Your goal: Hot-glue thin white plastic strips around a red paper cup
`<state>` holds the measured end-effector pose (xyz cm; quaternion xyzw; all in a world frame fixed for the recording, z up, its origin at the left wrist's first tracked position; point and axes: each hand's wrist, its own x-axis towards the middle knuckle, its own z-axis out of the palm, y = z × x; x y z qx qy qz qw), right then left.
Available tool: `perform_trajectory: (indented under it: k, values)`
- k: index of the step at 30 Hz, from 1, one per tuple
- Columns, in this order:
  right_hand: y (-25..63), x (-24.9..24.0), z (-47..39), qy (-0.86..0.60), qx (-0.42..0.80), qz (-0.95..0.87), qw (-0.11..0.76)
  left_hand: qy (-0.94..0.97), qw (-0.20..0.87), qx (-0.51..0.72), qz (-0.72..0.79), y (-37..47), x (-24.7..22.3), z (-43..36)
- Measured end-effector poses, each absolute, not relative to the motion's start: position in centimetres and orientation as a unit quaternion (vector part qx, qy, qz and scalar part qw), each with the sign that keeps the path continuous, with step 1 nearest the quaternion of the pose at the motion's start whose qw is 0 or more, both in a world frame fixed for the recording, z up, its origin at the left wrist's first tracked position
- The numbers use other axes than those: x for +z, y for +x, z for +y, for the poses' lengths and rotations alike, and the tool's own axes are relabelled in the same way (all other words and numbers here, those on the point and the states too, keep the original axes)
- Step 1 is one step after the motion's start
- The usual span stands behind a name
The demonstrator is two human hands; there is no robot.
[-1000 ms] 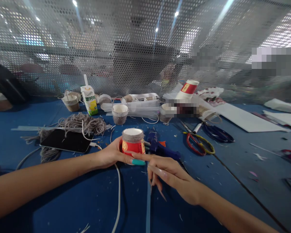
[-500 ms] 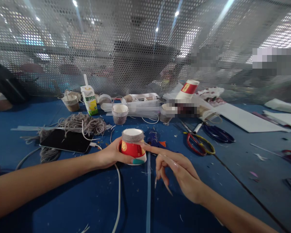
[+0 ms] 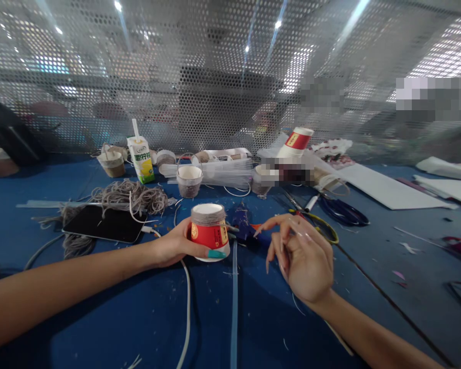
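Note:
My left hand [image 3: 176,242] is closed round a red and white paper cup [image 3: 210,237], its thumb with a teal nail across the front. The cup has its narrower end up, with grey yarn [image 3: 208,216] wound round that end. To the right of the cup, my right hand [image 3: 301,251] hovers with loosely bent, parted fingers; nothing shows in them. Behind the cup and between the hands lies a dark blue glue gun [image 3: 244,221], partly hidden. A clear strip [image 3: 235,302] runs along the table in front of it.
Tangled grey yarn [image 3: 132,196] and a black phone [image 3: 105,223] lie at left. Behind stand a drink carton [image 3: 141,160], a small handled bucket [image 3: 189,182] and upturned paper cups [image 3: 297,142]. Yellow-handled scissors [image 3: 325,228] lie behind my right hand. A white cable [image 3: 188,318] crosses the front.
My right hand has drawn back from the cup to the right and turned, its index finger no longer touching the cup. My left hand keeps holding the cup in nearly the same place.

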<state>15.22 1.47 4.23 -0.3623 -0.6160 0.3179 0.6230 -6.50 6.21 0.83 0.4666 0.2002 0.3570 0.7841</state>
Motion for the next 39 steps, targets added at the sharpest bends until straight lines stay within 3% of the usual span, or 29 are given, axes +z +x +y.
perform_trajectory:
  k: [3,8,12,15,19,30,35,39]
  values:
    - [15.5,4.4,2.1,-0.443,0.224,-0.681,0.539,0.464,0.780,0.362,0.212,-6.5,0.9,6.1]
    - [16.4,4.6,3.2,-0.554,-0.038,-0.774,0.305,0.460,0.783,0.370,0.195,-6.5,1.2,6.2]
    - [16.9,4.2,3.5,-0.601,-0.041,-0.787,0.129,0.448,0.789,0.372,0.196,-6.6,1.1,6.3]
    - [17.0,3.7,3.7,-0.600,-0.070,-0.793,0.078,0.442,0.783,0.374,0.226,-6.6,1.0,6.4]
    - [17.5,3.3,4.7,-0.577,-0.059,-0.809,0.091,0.451,0.780,0.371,0.226,-6.6,0.8,6.3]
    - [18.9,4.7,6.0,-0.522,0.013,-0.814,0.255,0.423,0.795,0.380,0.212,-6.8,0.1,6.8]
    - [18.1,4.7,4.6,-0.429,0.063,-0.824,0.364,0.412,0.797,0.385,0.214,-6.6,0.3,6.7]
    - [17.7,4.4,3.8,-0.396,0.059,-0.836,0.375,0.424,0.786,0.389,0.224,-6.5,0.8,6.5]
